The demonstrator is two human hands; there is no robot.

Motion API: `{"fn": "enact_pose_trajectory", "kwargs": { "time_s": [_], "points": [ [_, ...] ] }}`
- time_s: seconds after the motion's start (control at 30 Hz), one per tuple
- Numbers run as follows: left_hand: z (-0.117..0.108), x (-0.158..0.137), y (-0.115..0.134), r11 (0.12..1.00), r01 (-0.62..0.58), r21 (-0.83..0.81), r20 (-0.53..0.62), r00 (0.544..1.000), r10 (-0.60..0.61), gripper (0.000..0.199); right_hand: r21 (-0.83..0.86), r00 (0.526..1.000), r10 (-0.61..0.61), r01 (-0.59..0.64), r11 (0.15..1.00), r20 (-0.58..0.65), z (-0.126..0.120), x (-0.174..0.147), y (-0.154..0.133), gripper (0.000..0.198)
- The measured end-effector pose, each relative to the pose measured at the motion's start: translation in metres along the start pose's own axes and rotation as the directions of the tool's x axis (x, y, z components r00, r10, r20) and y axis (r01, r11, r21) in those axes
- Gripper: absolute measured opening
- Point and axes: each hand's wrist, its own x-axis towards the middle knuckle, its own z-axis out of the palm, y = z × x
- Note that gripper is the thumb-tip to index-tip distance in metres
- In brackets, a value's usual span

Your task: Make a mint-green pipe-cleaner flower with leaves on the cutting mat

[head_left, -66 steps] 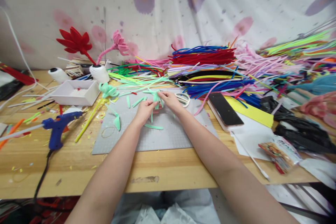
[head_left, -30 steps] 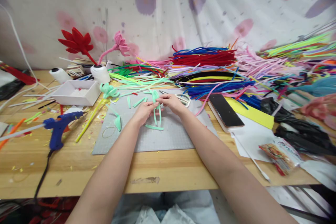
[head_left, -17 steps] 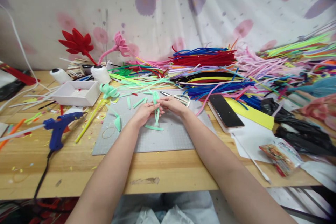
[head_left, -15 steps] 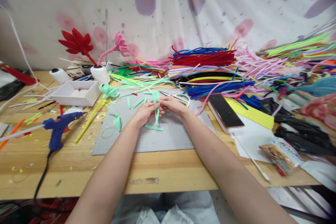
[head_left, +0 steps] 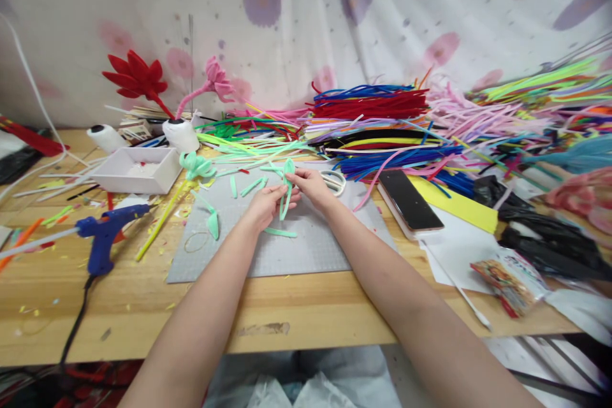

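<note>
Over the grey cutting mat [head_left: 306, 259], both hands pinch a mint-green pipe cleaner [head_left: 289, 169] bent into a narrow loop. My left hand [head_left: 268, 205] is closed on its middle from the left. From the right, my right hand [head_left: 308, 189] grips it just below the rounded top. One end of the pipe cleaner hangs beneath the fingers. Short mint-green pieces [head_left: 281, 233] lie on the mat, along with a leaf-shaped green piece [head_left: 213, 224]. Scissors [head_left: 335, 182] rest behind my right hand, their blades largely hidden by it.
A blue glue gun [head_left: 102, 236] lies at left with its cord over the table edge. Nearby are a white tray [head_left: 136, 172] and a mint flower on a yellow stem [head_left: 196, 166]. Piled pipe cleaners [head_left: 377, 105] line the back; a phone [head_left: 410, 201] sits right.
My right hand has shifted slightly up on the pipe cleaner. The hanging lower end, crossed before, now shows as a narrow loop. The scissors' blades have become covered by the hand.
</note>
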Motion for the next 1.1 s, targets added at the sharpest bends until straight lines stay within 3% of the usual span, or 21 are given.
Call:
{"fn": "enact_pose_trajectory", "kwargs": {
  "time_s": [0.13, 0.3, 0.53, 0.6, 0.7, 0.77, 0.83, 0.93, 1.03, 1.1],
  "points": [
    [0.002, 0.0, -0.001, 1.0, -0.002, -0.012, -0.074, 0.997, 0.001, 0.009, -0.086, 0.996, -0.076, 0.072, 0.994, -0.05, 0.002, 0.002, -0.002, 0.03],
    [0.001, 0.0, -0.001, 1.0, 0.006, -0.004, -0.035, 0.999, -0.006, 0.009, -0.089, 0.997, -0.067, 0.065, 0.994, -0.024, 0.003, 0.002, 0.001, 0.029],
    [-0.007, 0.004, -0.003, 0.959, -0.013, 0.282, -0.05, 0.998, 0.028, 0.011, -0.158, 0.998, -0.061, 0.064, 0.985, 0.028, 0.003, 0.001, 0.007, 0.035],
    [-0.007, 0.006, -0.004, 0.9, -0.075, 0.429, -0.052, 0.993, 0.107, 0.014, -0.161, 0.998, -0.062, 0.063, 0.985, 0.012, 0.003, 0.0, 0.007, 0.035],
    [-0.006, 0.005, -0.005, 0.708, -0.229, 0.668, 0.024, 0.957, 0.288, 0.017, -0.148, 0.997, -0.066, 0.06, 0.987, -0.037, 0.005, -0.001, 0.005, 0.034],
    [-0.006, 0.005, -0.007, 0.583, -0.291, 0.759, 0.071, 0.926, 0.37, 0.018, -0.122, 0.996, -0.072, 0.064, 0.99, -0.058, 0.006, -0.001, 0.005, 0.033],
    [-0.006, 0.005, -0.009, 0.545, -0.307, 0.781, 0.076, 0.911, 0.405, 0.018, -0.09, 0.996, -0.063, 0.057, 0.994, -0.069, 0.007, 0.0, 0.004, 0.033],
    [-0.007, 0.009, -0.014, 0.655, -0.282, 0.701, 0.019, 0.926, 0.378, 0.017, -0.036, 1.0, -0.007, 0.006, 0.999, -0.02, 0.004, 0.0, 0.004, 0.031],
    [-0.006, 0.012, -0.016, 0.834, -0.205, 0.512, -0.061, 0.96, 0.273, 0.017, 0.019, 0.985, 0.068, -0.072, 0.997, 0.157, -0.003, -0.001, 0.005, 0.029],
    [-0.004, 0.012, -0.014, 0.9, -0.168, 0.402, -0.079, 0.973, 0.217, 0.014, 0.05, 0.963, 0.105, -0.121, 0.991, 0.248, -0.007, -0.001, 0.006, 0.029]
  ]
}}
